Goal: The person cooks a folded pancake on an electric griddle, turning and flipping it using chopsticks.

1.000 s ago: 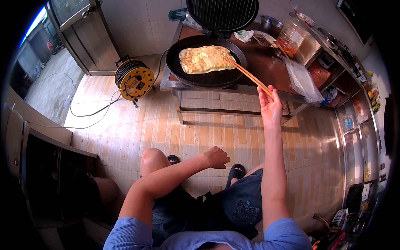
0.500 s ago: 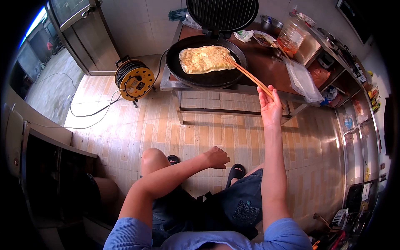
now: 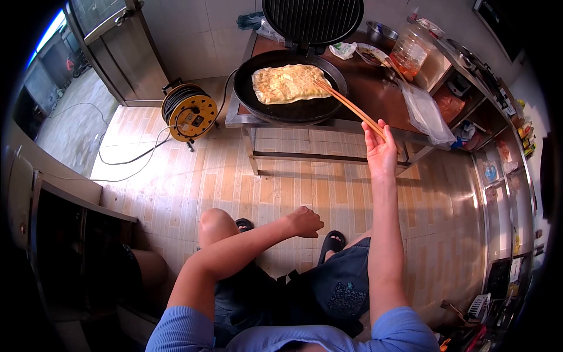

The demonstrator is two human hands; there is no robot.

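yellow cable reel [image 3: 190, 114] at left, then golden flatbread [image 3: 285, 84] lying in the black pan [image 3: 293, 112], left hand [image 3: 305, 222] near the knees, fingers turned away, can't tell how closed, chopsticks [image 3: 352, 107] tipped at the bread's right side, right hand [image 3: 382, 154] gripping their far ends

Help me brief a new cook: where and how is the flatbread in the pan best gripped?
The flatbread is probably best pinched at its right edge, from the near right: the chopsticks in the right hand point there, and the raised lid stands behind the pan. Its broad, flat shape suggests one tip above, one below.
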